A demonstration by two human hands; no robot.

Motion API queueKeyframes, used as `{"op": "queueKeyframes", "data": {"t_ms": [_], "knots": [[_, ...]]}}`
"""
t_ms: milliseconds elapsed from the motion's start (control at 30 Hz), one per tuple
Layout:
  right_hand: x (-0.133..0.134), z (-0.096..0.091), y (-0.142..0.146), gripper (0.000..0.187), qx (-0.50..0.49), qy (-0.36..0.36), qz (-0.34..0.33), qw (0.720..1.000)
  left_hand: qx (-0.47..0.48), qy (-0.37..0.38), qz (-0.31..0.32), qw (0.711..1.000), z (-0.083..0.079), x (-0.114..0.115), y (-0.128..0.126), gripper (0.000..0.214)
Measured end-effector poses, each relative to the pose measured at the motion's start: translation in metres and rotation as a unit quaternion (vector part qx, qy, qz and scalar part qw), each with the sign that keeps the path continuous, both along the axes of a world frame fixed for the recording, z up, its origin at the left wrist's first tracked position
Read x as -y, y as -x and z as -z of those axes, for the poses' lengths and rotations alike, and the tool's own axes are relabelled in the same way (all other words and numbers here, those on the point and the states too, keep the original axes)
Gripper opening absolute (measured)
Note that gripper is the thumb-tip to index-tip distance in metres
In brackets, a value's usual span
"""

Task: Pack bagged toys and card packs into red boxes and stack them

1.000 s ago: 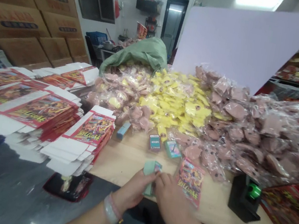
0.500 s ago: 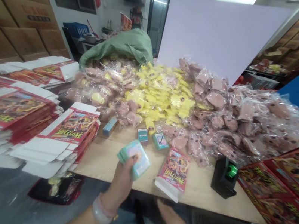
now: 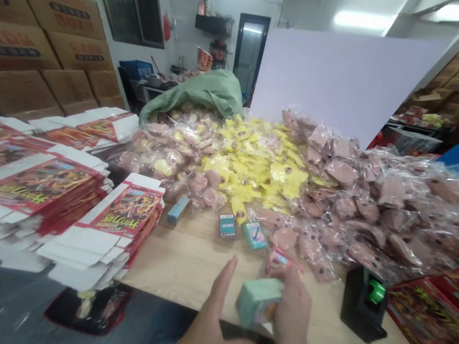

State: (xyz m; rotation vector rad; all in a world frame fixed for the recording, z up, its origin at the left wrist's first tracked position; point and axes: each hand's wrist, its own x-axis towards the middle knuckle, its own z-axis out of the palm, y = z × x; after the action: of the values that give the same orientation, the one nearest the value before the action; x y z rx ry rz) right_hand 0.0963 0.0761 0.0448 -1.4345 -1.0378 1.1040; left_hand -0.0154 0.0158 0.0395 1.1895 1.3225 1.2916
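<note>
My right hand [image 3: 293,313] grips a squared-up stack of teal-edged cards [image 3: 255,299] above the table's front edge. To its left is my left hand [image 3: 217,326], thumb and fingers apart, holding nothing. Just behind the right hand lies a red printed box [image 3: 280,260], mostly hidden by that hand and the cards. Beyond them, on the wooden tabletop [image 3: 184,263], sit a dark teal card pack [image 3: 227,225], a teal pack with a sword picture [image 3: 256,235] and a blue block-like stack [image 3: 178,210].
Flattened red-and-white cartons [image 3: 117,218] are piled at left. Bagged yellow pieces [image 3: 257,165] and bagged pink pieces [image 3: 381,202] heap across the back, beside a green sack [image 3: 201,92]. A black tape dispenser [image 3: 363,303] and red cartons [image 3: 445,322] stand at right.
The cards have passed from my left hand to my right and are now squared instead of fanned. My left hand has opened. The view has shifted, moving the table's contents right and down.
</note>
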Motion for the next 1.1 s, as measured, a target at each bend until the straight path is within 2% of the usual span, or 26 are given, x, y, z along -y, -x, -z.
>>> {"op": "queueKeyframes", "data": {"t_ms": [33, 100, 167, 267, 367, 500, 600, 667, 767, 833, 933, 1000, 1100], "knots": [[-0.002, -0.003, -0.001, 0.044, 0.071, -0.064, 0.009, 0.995, 0.065, 0.041, -0.044, 0.996, -0.005, -0.006, -0.002, 0.072], [-0.002, -0.010, 0.000, 0.037, 0.167, -0.165, -0.011, 0.972, 0.145, 0.075, -0.155, 0.974, -0.016, -0.019, -0.010, 0.033], [-0.001, -0.019, 0.002, 0.035, 0.187, -0.185, -0.040, 0.964, 0.155, 0.064, -0.205, 0.964, -0.025, -0.031, -0.017, 0.028], [0.000, -0.022, -0.001, 0.033, 0.123, -0.103, -0.058, 0.985, 0.148, 0.059, -0.173, 0.972, -0.030, -0.042, -0.022, 0.025], [0.002, -0.013, -0.006, 0.033, -0.006, -0.011, -0.086, 0.996, 0.236, 0.136, -0.135, 0.953, -0.022, -0.046, -0.022, 0.016], [0.012, -0.003, -0.005, 0.034, -0.188, 0.070, -0.130, 0.971, 0.341, 0.212, -0.096, 0.911, -0.004, -0.052, -0.022, 0.023], [0.010, -0.003, -0.008, 0.038, -0.235, 0.113, -0.173, 0.950, 0.399, 0.227, -0.045, 0.887, 0.002, -0.056, -0.018, 0.033], [0.002, -0.004, -0.014, 0.041, -0.163, 0.083, -0.155, 0.971, 0.404, 0.212, -0.033, 0.889, 0.002, -0.056, -0.013, 0.041], [-0.010, -0.005, -0.018, 0.041, 0.015, -0.010, -0.062, 0.998, 0.325, 0.168, -0.063, 0.928, -0.002, -0.051, -0.011, 0.047], [-0.011, -0.007, -0.013, 0.038, 0.129, -0.088, -0.023, 0.987, 0.245, 0.109, -0.104, 0.958, -0.006, -0.048, -0.015, 0.039], [-0.002, -0.016, 0.003, 0.033, 0.261, -0.230, -0.020, 0.937, 0.181, 0.025, -0.169, 0.969, -0.012, -0.049, -0.021, 0.024], [0.006, -0.024, 0.009, 0.030, 0.277, -0.276, -0.036, 0.920, 0.178, 0.009, -0.173, 0.969, -0.016, -0.055, -0.020, 0.027], [0.009, -0.033, 0.007, 0.035, 0.246, -0.272, -0.066, 0.928, 0.188, 0.007, -0.119, 0.975, -0.023, -0.063, -0.012, 0.029]]}}
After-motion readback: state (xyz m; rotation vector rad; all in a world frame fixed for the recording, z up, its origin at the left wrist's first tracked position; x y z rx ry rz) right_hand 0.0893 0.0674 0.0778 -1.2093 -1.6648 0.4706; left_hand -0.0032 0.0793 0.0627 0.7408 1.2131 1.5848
